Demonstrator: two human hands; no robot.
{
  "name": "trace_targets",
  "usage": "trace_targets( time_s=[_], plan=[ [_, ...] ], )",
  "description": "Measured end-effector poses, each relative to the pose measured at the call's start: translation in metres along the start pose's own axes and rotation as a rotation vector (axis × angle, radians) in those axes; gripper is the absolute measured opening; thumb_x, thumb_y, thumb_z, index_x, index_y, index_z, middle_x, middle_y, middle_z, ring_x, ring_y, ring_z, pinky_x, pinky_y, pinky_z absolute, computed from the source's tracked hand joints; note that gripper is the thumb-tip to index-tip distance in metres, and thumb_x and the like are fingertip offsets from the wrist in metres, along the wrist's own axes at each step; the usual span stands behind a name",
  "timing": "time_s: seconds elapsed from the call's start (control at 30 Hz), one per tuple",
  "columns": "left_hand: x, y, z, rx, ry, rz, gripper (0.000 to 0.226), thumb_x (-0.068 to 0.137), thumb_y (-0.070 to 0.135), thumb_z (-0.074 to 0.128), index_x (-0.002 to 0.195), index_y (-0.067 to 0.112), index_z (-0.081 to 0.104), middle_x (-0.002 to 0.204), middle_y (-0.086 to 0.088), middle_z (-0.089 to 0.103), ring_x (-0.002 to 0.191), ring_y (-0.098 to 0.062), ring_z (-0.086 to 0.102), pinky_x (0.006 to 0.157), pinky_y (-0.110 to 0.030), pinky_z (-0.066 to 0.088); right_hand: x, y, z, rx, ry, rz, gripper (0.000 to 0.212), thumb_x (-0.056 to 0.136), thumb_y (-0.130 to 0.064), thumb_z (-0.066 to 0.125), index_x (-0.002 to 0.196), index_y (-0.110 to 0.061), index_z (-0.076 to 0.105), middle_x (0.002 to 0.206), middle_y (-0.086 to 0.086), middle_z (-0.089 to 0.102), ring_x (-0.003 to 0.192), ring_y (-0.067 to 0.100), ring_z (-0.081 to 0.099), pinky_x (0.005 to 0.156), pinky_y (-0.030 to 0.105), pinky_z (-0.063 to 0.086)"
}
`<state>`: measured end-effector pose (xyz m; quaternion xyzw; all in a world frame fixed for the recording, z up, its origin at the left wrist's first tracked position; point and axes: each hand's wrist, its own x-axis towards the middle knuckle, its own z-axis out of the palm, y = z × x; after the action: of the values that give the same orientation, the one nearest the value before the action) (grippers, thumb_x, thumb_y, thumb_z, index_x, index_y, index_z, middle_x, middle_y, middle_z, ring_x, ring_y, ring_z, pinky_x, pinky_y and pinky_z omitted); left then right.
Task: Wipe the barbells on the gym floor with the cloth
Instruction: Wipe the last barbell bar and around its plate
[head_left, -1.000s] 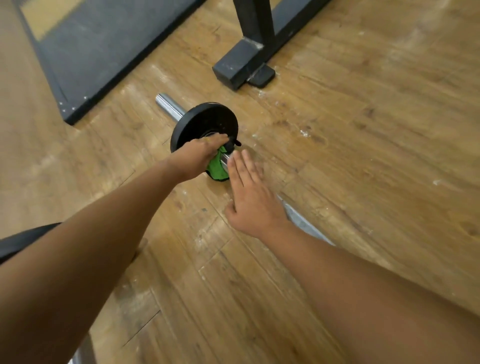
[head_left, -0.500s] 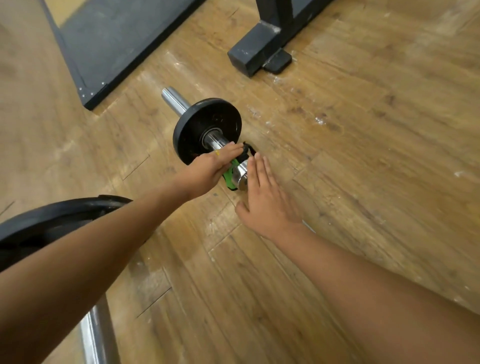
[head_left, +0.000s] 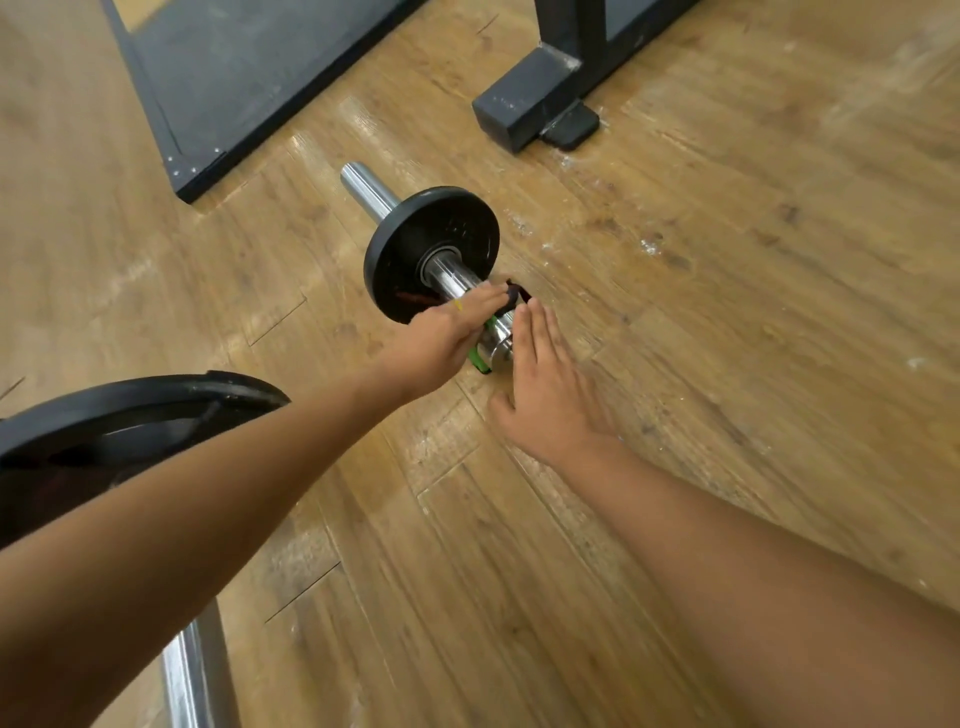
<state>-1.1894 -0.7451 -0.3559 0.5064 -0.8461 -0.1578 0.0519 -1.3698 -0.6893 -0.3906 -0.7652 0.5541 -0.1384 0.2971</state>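
A chrome barbell (head_left: 363, 189) lies on the wooden floor with a black plate (head_left: 431, 228) on its sleeve. My left hand (head_left: 441, 338) grips a green cloth (head_left: 480, 358) wrapped round the sleeve, just on the near side of the plate by the collar. Only a strip of the cloth shows under the fingers. My right hand (head_left: 545, 395) lies flat with straight fingers beside the collar, over the bar's shaft, which is hidden beneath the hand and forearm.
A second barbell lies at the lower left, with a large black plate (head_left: 130, 410) and chrome bar (head_left: 197, 670) under my left arm. A black rack foot (head_left: 524, 104) and a dark platform (head_left: 249, 67) stand beyond the barbell.
My left hand has slid the cloth along the sleeve away from the plate, baring more chrome. The right hand stays flat by the collar. The view has shifted, showing the second plate.
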Motion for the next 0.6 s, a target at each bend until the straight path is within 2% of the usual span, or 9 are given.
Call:
trace_targets(
  time_s=[0.1,0.27,0.4,0.47,0.57,0.6],
  plan=[
    [0.001,-0.003,-0.002,-0.005,-0.046,0.046,0.055,0.102,0.002,0.047,0.155,0.014,0.037,0.160,0.001,0.034,0.149,-0.007,0.023,0.120,-0.019,0.018,0.005,0.007,-0.007,0.040,-0.010,0.007,0.088,0.097,-0.033,0.045,0.158,-0.007,-0.012,0.167,0.009,-0.018,0.153,0.018,-0.017,0.124,0.035,0.005],
    [0.034,0.001,-0.003,0.036,0.067,-0.159,0.051,0.104,0.001,0.043,0.153,0.012,0.040,0.159,-0.003,0.038,0.151,-0.016,0.026,0.116,-0.018,0.013,0.009,0.019,-0.014,0.010,-0.004,-0.036,0.088,0.096,-0.033,0.045,0.158,-0.009,-0.012,0.167,0.007,-0.018,0.153,0.017,-0.018,0.123,0.034,0.005],
    [0.031,0.016,0.001,0.025,0.002,-0.047,0.053,0.102,-0.001,0.045,0.153,0.013,0.042,0.159,0.000,0.038,0.150,-0.014,0.027,0.118,-0.018,0.018,0.006,0.030,-0.023,-0.103,0.025,-0.209,0.080,0.095,-0.030,0.044,0.160,-0.009,0.002,0.168,0.008,-0.008,0.154,0.018,-0.011,0.123,0.031,0.000],
    [0.037,0.014,-0.004,0.038,-0.029,-0.034,0.053,0.101,-0.002,0.045,0.152,0.013,0.042,0.159,-0.002,0.039,0.149,-0.015,0.029,0.120,-0.022,0.020,0.008,0.034,-0.025,-0.123,0.034,-0.231,0.078,0.096,-0.032,0.042,0.161,-0.008,0.006,0.168,0.008,-0.005,0.154,0.017,-0.010,0.123,0.031,-0.002],
    [0.059,0.011,-0.013,0.072,0.021,-0.197,0.048,0.104,0.003,0.042,0.152,0.009,0.042,0.157,-0.008,0.041,0.148,-0.023,0.035,0.122,-0.034,0.027,0.012,0.039,-0.029,-0.134,0.042,-0.218,0.078,0.095,-0.037,0.034,0.160,-0.009,0.003,0.168,0.008,-0.006,0.155,0.018,-0.010,0.126,0.036,0.006],
    [0.067,0.011,-0.015,0.072,0.035,-0.249,0.047,0.105,0.005,0.042,0.152,0.009,0.042,0.157,-0.009,0.042,0.147,-0.025,0.037,0.121,-0.036,0.029,0.013,0.040,-0.032,-0.153,0.033,-0.218,0.077,0.096,-0.038,0.033,0.160,-0.009,0.001,0.168,0.008,-0.008,0.154,0.018,-0.011,0.126,0.036,0.004]
  ],
)
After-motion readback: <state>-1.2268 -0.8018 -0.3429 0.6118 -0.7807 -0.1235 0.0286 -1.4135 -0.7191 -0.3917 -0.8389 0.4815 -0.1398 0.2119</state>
